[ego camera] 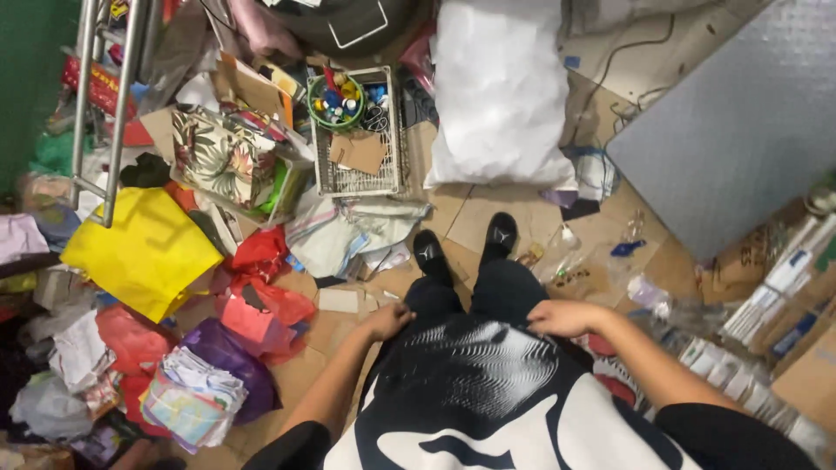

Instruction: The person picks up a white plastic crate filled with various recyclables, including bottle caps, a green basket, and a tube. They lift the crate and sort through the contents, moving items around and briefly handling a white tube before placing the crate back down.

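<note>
Hands: I see my left hand (388, 320) and right hand (564, 318) curled at the hem of the black-and-white patterned shirt (475, 383); whether they pinch it, I cannot tell.
Footing: black shoes (433, 255) stand on cardboard flooring (488, 218); I judge the clear plastic wrappers (566, 252) could cause a slip.
Ahead: white wire basket (359, 178) of bottles, a trip risk.

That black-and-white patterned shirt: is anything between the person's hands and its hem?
Nothing visible. The left hand and the right hand both rest directly at the lower hem of the black-and-white patterned shirt, above the black trousers.
</note>
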